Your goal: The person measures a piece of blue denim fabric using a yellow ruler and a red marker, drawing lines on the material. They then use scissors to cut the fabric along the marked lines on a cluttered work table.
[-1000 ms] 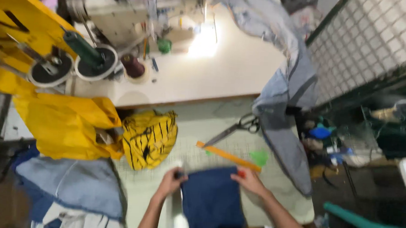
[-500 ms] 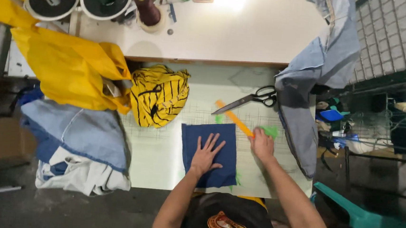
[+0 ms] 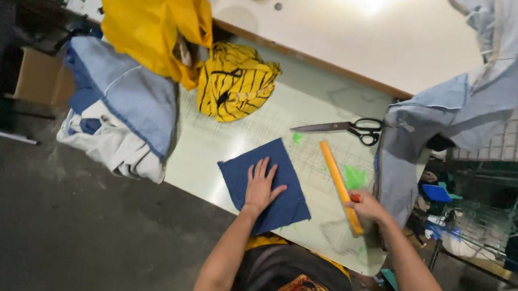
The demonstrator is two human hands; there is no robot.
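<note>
A pale green gridded cutting table carries a dark blue square of cloth, a long orange ruler, black-handled scissors, a crumpled yellow black-striped garment, and small green scraps, perhaps chalk or paper.

Black-handled scissors lie near a yellow striped garment, beside plain yellow fabric.

Both bare arms rise from the bottom of the frame, spreading apart as they go up. The left hand lies flat near the lower centre, palm down, fingers spread and pointing toward the top, the forearm running straight down behind it. The right hand sits to the right of centre at about the same height, fingers curled in a closed grip, wrist bent, forearm slanting down toward the lower right.
</note>
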